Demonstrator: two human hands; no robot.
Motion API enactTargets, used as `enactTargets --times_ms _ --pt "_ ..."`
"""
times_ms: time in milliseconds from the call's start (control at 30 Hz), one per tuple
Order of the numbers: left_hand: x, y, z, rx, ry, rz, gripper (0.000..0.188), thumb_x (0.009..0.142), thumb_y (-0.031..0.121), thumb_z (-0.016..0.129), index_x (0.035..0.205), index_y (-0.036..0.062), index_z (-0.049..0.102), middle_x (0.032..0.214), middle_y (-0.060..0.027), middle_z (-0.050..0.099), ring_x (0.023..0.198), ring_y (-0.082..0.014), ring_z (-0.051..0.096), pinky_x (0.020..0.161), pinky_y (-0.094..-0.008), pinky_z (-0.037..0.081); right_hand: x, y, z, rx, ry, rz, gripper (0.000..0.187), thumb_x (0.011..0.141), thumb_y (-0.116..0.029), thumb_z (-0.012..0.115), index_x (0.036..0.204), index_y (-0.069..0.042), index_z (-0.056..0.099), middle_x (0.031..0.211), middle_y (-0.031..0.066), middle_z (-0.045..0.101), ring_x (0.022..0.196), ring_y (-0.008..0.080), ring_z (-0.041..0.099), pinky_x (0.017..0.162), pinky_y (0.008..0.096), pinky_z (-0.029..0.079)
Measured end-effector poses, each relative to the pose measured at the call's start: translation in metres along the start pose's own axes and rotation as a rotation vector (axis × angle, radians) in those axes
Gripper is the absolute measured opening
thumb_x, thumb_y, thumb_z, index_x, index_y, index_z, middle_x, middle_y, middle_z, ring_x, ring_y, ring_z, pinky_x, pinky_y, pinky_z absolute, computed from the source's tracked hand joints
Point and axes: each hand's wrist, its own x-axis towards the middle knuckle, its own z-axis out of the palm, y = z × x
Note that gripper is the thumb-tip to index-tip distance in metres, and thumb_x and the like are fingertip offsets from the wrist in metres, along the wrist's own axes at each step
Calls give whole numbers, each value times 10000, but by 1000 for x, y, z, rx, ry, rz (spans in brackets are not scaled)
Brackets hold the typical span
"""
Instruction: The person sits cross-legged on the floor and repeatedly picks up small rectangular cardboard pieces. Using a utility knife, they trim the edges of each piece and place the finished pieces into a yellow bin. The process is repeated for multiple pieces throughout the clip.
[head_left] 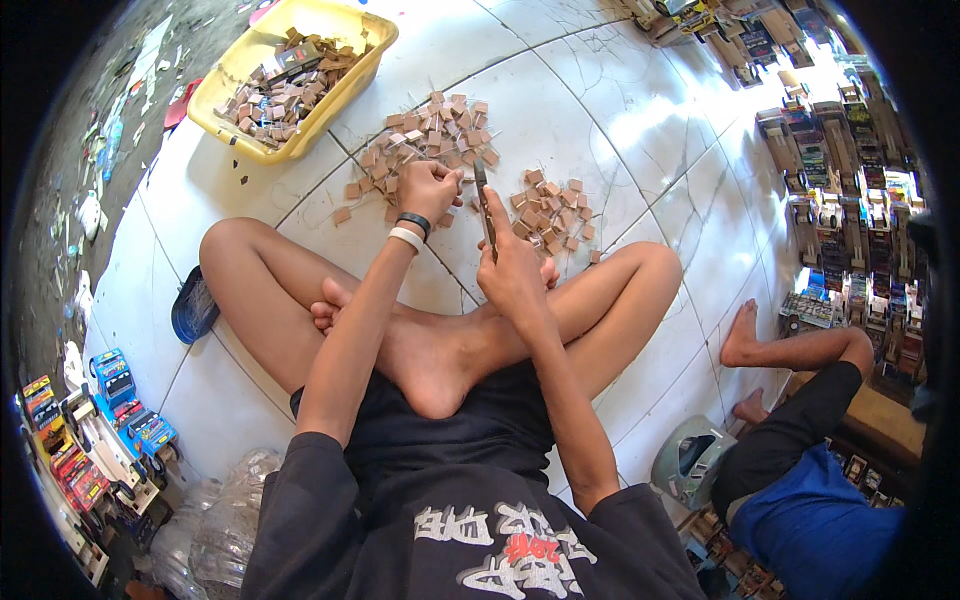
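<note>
My right hand is closed around a slim, dark knife-like tool, its narrow end pointing away from me and its index finger stretched along it. To its left, my left hand is closed with the fingertips pinched together; what they hold, if anything, is too small to make out. Beneath and beyond that hand spreads a large pile of small brown wooden blocks, some with thin pale sticks poking out. A smaller pile of similar blocks lies to the right of the tool.
A yellow plastic tub with blocks and brown scraps stands at the far left. A blue sandal lies beside my left knee. Toy trucks stand at the left, and more are stacked at the right. Another person sits at the right.
</note>
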Motion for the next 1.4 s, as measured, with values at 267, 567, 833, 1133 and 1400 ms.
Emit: enactTargets --times_ms 267,567,833,1133,1400 --pt "0 -3 2 10 17 11 248 972 171 774 829 -29 747 742 -72 749 613 -146 733 560 -287 583 1 4 2 75 28 -37 862 915 3 586 1683 -251 287 886 352 703 860 542 697 834 614 505" --pt "-1 5 -10 -216 -165 -145 241 981 212 765 873 0 733 824 -60 748 634 -127 716 511 -241 520 -26 11 -13 702 54 235 589 1017 -43 587 1573 -38 393 1179 172 740 912 251 754 811 389 619" --pt "-20 31 20 -866 -653 -570 229 1052 242 687 1119 24 708 832 20 712 625 -19 619 469 -152 448 -108 24 -43 1466 4 344 519 1070 -59 561 1554 19 390 1383 243 643 1102 297 730 959 437 633" --pt "-39 9 4 622 -97 501 200 887 143 784 1058 40 792 914 -119 770 856 -297 747 785 -382 599 -138 47 -44 1632 -44 331 677 1064 -47 544 1663 -117 237 1538 303 510 1357 417 606 1043 588 583" --pt "-53 -5 -2 832 3 835 362 834 66 793 1191 83 735 1148 -113 705 1116 -334 641 956 -443 543 -140 58 -42 1783 -119 292 794 1030 9 553 1693 -232 188 1587 268 470 1408 385 559 1049 658 553"
